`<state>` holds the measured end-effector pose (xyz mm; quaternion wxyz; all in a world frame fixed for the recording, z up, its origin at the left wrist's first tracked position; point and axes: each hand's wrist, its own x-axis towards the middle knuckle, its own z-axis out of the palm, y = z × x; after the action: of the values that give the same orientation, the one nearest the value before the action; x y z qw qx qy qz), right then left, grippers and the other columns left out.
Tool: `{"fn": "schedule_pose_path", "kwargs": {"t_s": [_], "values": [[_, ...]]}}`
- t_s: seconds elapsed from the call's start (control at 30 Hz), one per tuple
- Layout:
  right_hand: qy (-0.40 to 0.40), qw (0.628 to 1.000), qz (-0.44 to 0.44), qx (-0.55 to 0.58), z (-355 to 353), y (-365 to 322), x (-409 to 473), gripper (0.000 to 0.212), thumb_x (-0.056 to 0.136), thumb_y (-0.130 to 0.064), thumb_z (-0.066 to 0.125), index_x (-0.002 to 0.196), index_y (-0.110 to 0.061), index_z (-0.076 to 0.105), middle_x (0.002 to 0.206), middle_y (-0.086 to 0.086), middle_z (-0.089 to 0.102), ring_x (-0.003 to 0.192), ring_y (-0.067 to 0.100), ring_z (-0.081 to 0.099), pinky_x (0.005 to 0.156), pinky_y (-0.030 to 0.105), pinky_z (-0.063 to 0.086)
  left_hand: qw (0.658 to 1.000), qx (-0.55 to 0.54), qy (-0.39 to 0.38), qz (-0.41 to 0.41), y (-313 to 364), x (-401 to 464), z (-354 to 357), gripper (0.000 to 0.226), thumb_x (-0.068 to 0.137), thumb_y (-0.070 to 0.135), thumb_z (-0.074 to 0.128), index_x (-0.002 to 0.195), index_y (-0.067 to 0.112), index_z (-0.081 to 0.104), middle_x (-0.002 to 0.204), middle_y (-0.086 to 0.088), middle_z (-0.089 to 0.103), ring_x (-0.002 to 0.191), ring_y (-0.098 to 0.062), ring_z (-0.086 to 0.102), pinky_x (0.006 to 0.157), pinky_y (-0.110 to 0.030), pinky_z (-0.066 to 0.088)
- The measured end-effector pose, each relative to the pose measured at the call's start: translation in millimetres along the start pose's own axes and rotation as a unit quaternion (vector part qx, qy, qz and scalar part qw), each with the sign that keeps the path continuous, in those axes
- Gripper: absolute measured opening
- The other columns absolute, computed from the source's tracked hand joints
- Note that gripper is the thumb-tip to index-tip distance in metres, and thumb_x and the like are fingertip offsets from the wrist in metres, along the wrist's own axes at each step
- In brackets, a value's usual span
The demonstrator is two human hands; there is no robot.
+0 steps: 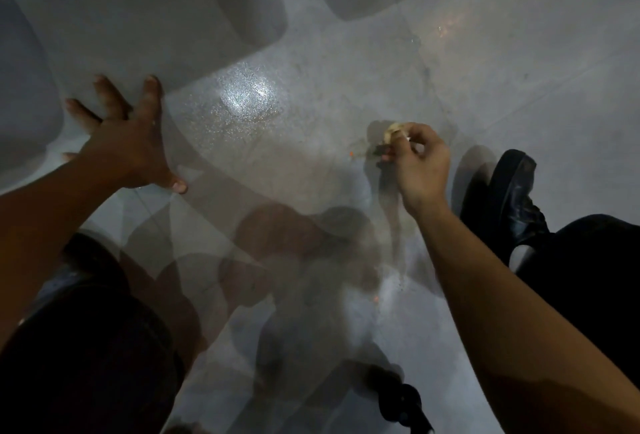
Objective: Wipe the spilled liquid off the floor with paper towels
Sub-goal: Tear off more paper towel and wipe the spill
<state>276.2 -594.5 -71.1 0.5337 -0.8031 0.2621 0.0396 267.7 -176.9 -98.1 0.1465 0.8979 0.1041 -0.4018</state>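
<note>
Fingers of the right hand pinch a small crumpled paper towel wad over the pale speckled floor, beside a black shoe at right; far left, the left hand spreads flat, holding nothing

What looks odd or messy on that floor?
A dark wet streak trails across the pale floor just below the right hand, which pinches a small crumpled wad of paper. A tiny orange speck lies left of that hand. The left hand is spread open, holding nothing.
</note>
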Motion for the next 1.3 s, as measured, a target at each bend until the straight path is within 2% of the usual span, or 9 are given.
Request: {"fn": "schedule_pose_path", "kwargs": {"t_s": [0.17,0.23,0.33,0.53,0.7,0.83,0.97,1.17,1.3], "values": [[-0.024,0.995,-0.055,-0.077,-16,4,-4,0.006,0.087,-0.025,0.071,0.092,-0.024,0.067,0.091,0.005,0.072,0.075,0.026,0.072,0.071,0.050,0.061,1.000,-0.007,-0.001,0.004,1,-1,-1,0.168,0.004,0.082,0.070,0.120,0.065,-0.049,0.157,-0.016,-0.045,0.144,-0.043,-0.042,0.104,-0.087,-0.003],[-0.044,0.972,-0.139,-0.186,-14,4,-2,0.018,0.081,-0.027,0.074,0.098,-0.025,0.071,0.099,0.009,0.068,0.079,0.020,0.067,0.079,0.032,0.058,1.000,-0.001,-0.002,0.001,1,-1,-1,0.171,-0.001,0.085,0.068,0.122,0.064,-0.049,0.157,-0.015,-0.045,0.144,-0.043,-0.040,0.104,-0.088,-0.002],[-0.112,0.921,-0.234,-0.292,-2,-1,-2,0.030,0.081,-0.016,0.077,0.111,-0.012,0.075,0.101,0.014,0.062,0.083,0.015,0.055,0.079,-0.002,0.033,1.000,-0.005,-0.009,0.006,-1,1,0,0.172,-0.004,0.090,0.063,0.126,0.064,-0.047,0.160,-0.014,-0.042,0.145,-0.043,-0.040,0.103,-0.088,-0.002],[-0.169,0.885,-0.206,-0.382,16,-5,4,0.030,0.086,-0.024,0.077,0.114,-0.013,0.076,0.112,0.013,0.058,0.093,0.027,0.062,0.085,0.021,0.043,1.000,-0.003,-0.011,0.003,-1,0,0,0.172,-0.002,0.088,0.066,0.127,0.064,-0.046,0.159,-0.012,-0.043,0.145,-0.042,-0.040,0.103,-0.088,-0.003],[-0.180,0.876,-0.171,-0.414,21,-15,15,0.019,0.079,-0.029,0.082,0.095,-0.018,0.078,0.099,0.010,0.068,0.085,0.024,0.065,0.073,0.022,0.044,1.000,-0.006,-0.010,0.002,-3,1,0,0.174,-0.005,0.092,0.063,0.128,0.064,-0.045,0.160,-0.012,-0.043,0.144,-0.042,-0.040,0.103,-0.088,-0.002],[-0.209,0.867,-0.041,-0.449,37,-35,34,0.013,0.072,-0.017,0.083,0.075,-0.020,0.070,0.086,0.003,0.071,0.080,0.021,0.070,0.064,0.022,0.053,1.000,0.000,-0.018,0.005,-5,2,-1,0.176,-0.005,0.092,0.064,0.129,0.063,-0.046,0.160,-0.013,-0.043,0.145,-0.043,-0.040,0.103,-0.088,-0.002],[-0.247,0.852,0.046,-0.460,46,-53,45,0.027,0.063,-0.017,0.090,0.085,-0.012,0.076,0.084,0.005,0.074,0.076,0.020,0.073,0.069,0.032,0.063,1.000,0.004,-0.013,-0.001,5,-4,-5,0.172,0.003,0.081,0.073,0.123,0.063,-0.050,0.160,-0.015,-0.041,0.146,-0.043,-0.037,0.105,-0.087,-0.001],[-0.230,0.878,0.086,-0.411,44,-58,43,0.026,0.061,-0.013,0.094,0.082,-0.012,0.078,0.077,0.003,0.073,0.067,0.017,0.073,0.058,0.035,0.063,1.000,-0.001,-0.006,-0.008,10,-12,-6,0.175,0.016,0.070,0.083,0.139,0.057,-0.041,0.156,-0.018,-0.045,0.145,-0.044,-0.038,0.106,-0.086,-0.004],[-0.244,0.871,0.019,-0.426,36,-49,41,0.017,0.071,-0.013,0.085,0.085,-0.011,0.077,0.084,0.003,0.073,0.079,0.019,0.072,0.072,0.028,0.062,1.000,-0.005,-0.006,-0.004,6,-8,-4,0.173,0.010,0.074,0.081,0.125,0.063,-0.048,0.157,-0.016,-0.046,0.144,-0.043,-0.040,0.105,-0.086,-0.004]]}}
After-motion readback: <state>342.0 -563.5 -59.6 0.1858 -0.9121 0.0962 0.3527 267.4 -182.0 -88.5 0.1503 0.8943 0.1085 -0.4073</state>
